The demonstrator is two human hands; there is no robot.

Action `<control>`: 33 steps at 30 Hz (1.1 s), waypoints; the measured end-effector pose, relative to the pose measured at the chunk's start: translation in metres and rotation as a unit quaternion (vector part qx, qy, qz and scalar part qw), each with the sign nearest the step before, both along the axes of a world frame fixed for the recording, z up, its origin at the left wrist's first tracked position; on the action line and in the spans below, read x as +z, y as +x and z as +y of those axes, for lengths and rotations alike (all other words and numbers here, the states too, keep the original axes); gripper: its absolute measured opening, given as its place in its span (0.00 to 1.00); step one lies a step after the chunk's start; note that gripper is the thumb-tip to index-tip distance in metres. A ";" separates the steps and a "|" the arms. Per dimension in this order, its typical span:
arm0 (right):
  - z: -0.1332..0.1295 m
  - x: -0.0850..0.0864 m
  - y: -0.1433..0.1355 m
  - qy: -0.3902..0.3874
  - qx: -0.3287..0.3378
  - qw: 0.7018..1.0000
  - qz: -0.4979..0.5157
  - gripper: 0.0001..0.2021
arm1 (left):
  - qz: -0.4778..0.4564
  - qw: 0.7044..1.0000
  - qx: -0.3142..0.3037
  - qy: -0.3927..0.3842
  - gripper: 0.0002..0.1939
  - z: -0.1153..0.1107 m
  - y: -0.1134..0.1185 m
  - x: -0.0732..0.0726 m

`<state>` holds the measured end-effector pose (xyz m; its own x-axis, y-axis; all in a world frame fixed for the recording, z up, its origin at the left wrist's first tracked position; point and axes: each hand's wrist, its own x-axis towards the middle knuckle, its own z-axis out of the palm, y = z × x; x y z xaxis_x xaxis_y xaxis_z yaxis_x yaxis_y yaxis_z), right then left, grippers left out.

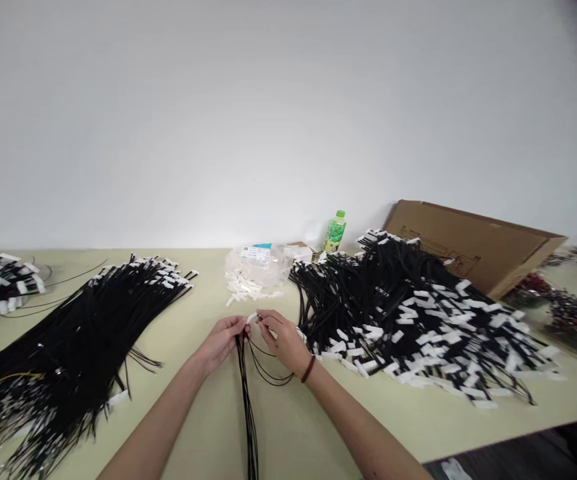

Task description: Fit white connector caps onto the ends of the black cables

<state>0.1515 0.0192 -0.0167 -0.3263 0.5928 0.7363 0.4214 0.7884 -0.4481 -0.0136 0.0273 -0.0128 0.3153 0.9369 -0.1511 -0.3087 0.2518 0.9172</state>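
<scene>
Near the middle of the table, my left hand (224,340) is closed on a small white connector (251,318) at the top of a bundle of thin black cables (247,407). The cables hang down toward the table's front edge. My right hand (282,339) pinches a thin black wire end beside the connector, its fingertips almost touching those of my left hand. Thin wire loops (271,377) curve below my right hand. Just beyond both hands, loose white connectors (248,290) lie in front of a clear plastic bag (263,267) with more inside.
Black cables (113,307) are heaped on the left of the table (198,427), with another bunch (3,283) at the far left. A large pile (393,287) with white connectors covers the right, near a green-capped bottle (335,232) and a tilted cardboard box (468,243).
</scene>
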 end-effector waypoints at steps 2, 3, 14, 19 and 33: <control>0.000 0.001 0.002 -0.006 0.008 1.000 -0.005 0.08 | 0.003 1.000 -0.006 0.002 0.13 0.000 0.000 0.000; 0.001 0.001 0.002 -0.008 0.011 1.000 -0.008 0.08 | 0.005 1.000 -0.009 0.003 0.13 0.000 -0.001 0.000; 0.001 0.001 0.008 -0.020 -0.004 0.998 -0.059 0.08 | 0.006 1.000 -0.029 0.000 0.11 0.001 -0.002 0.000; 0.002 0.001 0.009 -0.001 -0.010 0.996 -0.084 0.09 | 0.009 0.999 -0.030 0.003 0.12 0.002 -0.002 -0.001; 0.002 0.007 0.010 -0.039 0.002 0.998 -0.053 0.08 | 0.028 0.997 -0.066 0.017 0.13 -0.001 0.000 -0.001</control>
